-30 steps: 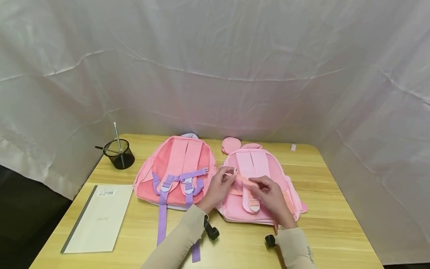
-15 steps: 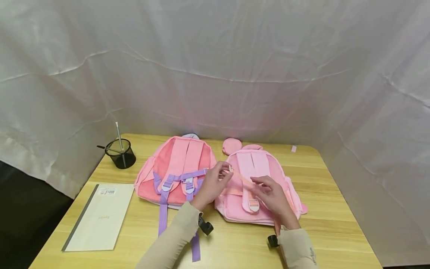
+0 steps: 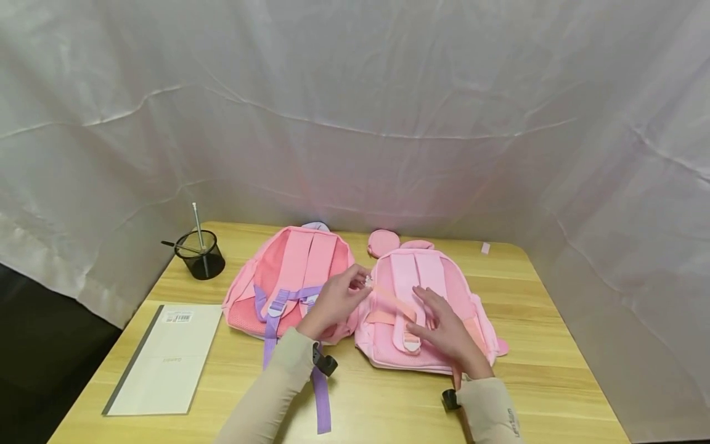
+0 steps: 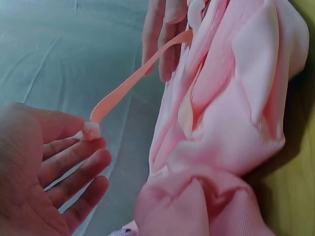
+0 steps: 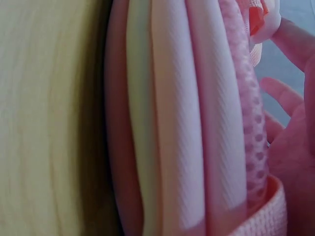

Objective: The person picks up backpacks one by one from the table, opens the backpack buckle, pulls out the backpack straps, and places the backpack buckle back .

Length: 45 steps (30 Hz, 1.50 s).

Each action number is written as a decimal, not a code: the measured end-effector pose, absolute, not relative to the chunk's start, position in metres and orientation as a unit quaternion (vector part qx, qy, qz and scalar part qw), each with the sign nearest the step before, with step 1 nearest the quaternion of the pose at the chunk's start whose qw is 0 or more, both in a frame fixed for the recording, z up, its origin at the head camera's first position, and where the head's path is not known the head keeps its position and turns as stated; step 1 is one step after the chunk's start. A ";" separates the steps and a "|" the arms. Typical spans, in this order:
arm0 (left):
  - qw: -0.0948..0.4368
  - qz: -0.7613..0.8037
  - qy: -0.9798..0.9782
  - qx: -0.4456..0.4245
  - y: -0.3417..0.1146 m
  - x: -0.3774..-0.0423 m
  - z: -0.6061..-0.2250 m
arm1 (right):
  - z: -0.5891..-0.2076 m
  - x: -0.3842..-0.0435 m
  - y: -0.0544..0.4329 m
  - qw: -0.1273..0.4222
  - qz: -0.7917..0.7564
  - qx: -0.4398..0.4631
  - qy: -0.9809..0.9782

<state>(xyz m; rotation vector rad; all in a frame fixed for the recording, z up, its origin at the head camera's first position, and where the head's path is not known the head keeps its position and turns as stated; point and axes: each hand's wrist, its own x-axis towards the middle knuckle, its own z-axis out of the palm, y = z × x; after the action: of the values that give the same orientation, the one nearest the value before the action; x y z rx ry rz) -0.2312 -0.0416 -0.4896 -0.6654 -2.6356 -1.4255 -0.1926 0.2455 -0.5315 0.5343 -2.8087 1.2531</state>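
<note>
The light pink backpack [image 3: 456, 280] lies on the table with its strap side up. An orange webbing strap [image 3: 392, 300] stretches across it toward the left. At this strap's end, my left hand [image 3: 330, 304] pinches a small white buckle [image 4: 90, 131] between thumb and fingertips, with the other fingers loosely spread in the left wrist view. Over the backpack's lower right part is my right hand [image 3: 448, 333], fingers apart and holding nothing. Its thumb tip shows right beside a white strap adjuster [image 5: 268, 25] in the right wrist view.
Left of it lies a coral backpack [image 3: 244, 308] with purple straps [image 3: 322, 404], partly behind my left arm. A black mesh pen cup [image 3: 204, 264] and a white notebook [image 3: 166, 370] are farther left. Curtains surround the table. A small pink piece [image 3: 485, 248] lies back right.
My left hand has moved left with the white buckle, drawing the orange strap along. My right hand's fingers have come off the strap and spread.
</note>
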 end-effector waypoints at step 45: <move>0.001 -0.401 -0.889 -0.219 -0.056 -0.244 -0.528 | -0.536 -0.191 0.247 -0.013 0.365 0.170 -0.915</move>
<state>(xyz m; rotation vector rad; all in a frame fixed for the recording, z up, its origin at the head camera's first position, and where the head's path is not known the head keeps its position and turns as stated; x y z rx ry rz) -0.2440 -0.0564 -0.5280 -0.6888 -2.7921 -1.2588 -0.1913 0.2468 -0.5362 0.5371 -2.9000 1.1568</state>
